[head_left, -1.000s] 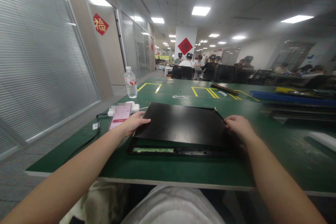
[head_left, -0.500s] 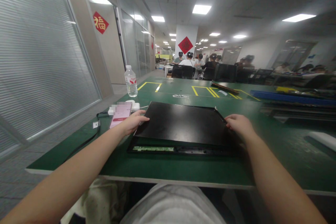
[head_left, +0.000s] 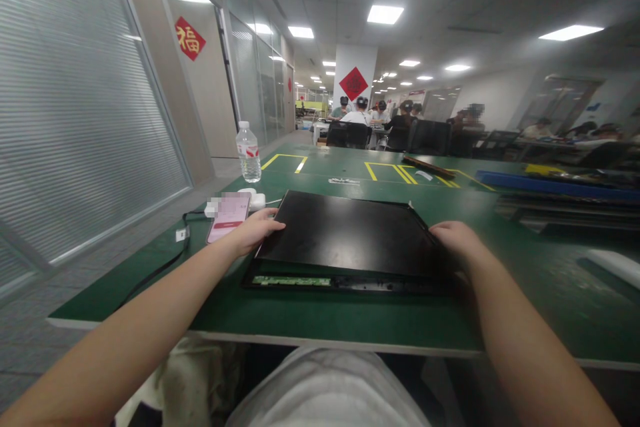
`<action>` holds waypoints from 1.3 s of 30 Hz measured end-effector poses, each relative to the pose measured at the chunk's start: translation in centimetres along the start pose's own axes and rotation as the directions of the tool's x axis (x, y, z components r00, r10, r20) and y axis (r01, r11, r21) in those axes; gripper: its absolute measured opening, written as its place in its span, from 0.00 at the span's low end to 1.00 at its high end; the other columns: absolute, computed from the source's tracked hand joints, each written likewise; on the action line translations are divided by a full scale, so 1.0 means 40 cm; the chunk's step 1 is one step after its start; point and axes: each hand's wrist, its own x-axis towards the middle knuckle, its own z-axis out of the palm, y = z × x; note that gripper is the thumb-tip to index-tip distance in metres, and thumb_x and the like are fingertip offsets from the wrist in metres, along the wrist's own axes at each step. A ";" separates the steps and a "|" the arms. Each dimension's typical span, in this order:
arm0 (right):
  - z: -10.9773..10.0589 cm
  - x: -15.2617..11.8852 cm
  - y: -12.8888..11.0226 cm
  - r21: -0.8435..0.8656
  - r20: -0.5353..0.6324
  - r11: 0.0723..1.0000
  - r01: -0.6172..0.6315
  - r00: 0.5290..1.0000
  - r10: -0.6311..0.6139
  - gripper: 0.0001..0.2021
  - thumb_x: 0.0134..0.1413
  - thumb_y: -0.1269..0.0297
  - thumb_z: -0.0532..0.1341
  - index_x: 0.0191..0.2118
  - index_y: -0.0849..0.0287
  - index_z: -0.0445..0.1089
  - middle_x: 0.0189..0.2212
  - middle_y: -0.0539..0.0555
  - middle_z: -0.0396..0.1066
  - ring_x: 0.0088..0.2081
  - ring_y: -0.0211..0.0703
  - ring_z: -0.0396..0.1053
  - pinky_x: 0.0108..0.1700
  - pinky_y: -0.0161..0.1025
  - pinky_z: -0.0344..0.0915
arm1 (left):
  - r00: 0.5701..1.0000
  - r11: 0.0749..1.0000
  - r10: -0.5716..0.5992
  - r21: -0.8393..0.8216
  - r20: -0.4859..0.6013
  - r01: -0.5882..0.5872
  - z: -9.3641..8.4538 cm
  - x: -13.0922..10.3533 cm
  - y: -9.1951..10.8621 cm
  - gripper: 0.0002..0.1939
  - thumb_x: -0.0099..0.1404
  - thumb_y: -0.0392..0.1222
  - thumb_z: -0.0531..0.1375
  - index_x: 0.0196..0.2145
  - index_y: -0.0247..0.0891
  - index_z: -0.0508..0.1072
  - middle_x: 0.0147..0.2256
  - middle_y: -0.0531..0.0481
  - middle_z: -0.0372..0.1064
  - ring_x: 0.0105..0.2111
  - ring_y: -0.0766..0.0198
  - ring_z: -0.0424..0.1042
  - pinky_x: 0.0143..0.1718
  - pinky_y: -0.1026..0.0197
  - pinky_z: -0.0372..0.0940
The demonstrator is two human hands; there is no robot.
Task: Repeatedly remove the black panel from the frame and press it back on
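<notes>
A flat black screen panel (head_left: 340, 230) lies over a shallow black frame (head_left: 385, 283) on the green table. Along the near side, a strip of the frame shows below the panel, with a narrow green circuit board (head_left: 291, 281) in its left half. My left hand (head_left: 260, 229) grips the panel's left edge, thumb on top and the other fingers mostly hidden beneath. At the right edge, my right hand (head_left: 455, 238) has its fingers closed on the panel's rim, close to the frame's side; its fingertips are partly hidden.
A phone (head_left: 229, 217), a white charger (head_left: 256, 201) and a black cable (head_left: 160, 270) lie at left, near a water bottle (head_left: 249, 153). Yellow tape and a dark strip (head_left: 429, 167) are farther back. Long blue and black parts (head_left: 555, 187) lie at right; several people sit beyond.
My right hand has shifted slightly at the right edge, its thumb less bent than before. My left hand and the panel look almost unmoved.
</notes>
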 end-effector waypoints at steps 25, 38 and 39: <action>0.023 0.001 -0.003 -0.182 0.099 0.983 0.007 0.995 0.011 0.17 0.43 0.78 0.63 0.40 0.60 0.81 0.40 0.58 0.79 0.41 0.47 0.76 0.43 0.36 0.68 | 0.998 0.999 -0.016 0.041 -0.064 0.018 0.012 -0.015 0.010 0.28 0.52 0.29 0.66 0.50 0.38 0.65 0.26 0.51 0.76 0.22 0.57 0.77 0.25 0.57 0.73; 0.033 0.015 0.018 -0.065 0.156 0.998 -0.008 0.988 0.018 0.21 0.41 0.83 0.58 0.41 0.63 0.80 0.37 0.59 0.79 0.36 0.46 0.76 0.41 0.36 0.69 | 0.998 1.000 0.013 0.021 -0.056 -0.012 0.004 -0.005 0.000 0.29 0.51 0.30 0.68 0.51 0.39 0.69 0.29 0.50 0.78 0.26 0.56 0.79 0.29 0.57 0.74; 0.033 0.014 0.019 -0.055 0.154 0.998 -0.016 0.988 0.025 0.21 0.41 0.83 0.58 0.41 0.63 0.80 0.37 0.59 0.79 0.36 0.45 0.76 0.40 0.36 0.69 | 0.999 1.000 0.026 0.012 -0.047 -0.025 0.002 -0.002 -0.001 0.29 0.50 0.31 0.69 0.50 0.39 0.69 0.29 0.50 0.78 0.27 0.56 0.79 0.30 0.57 0.74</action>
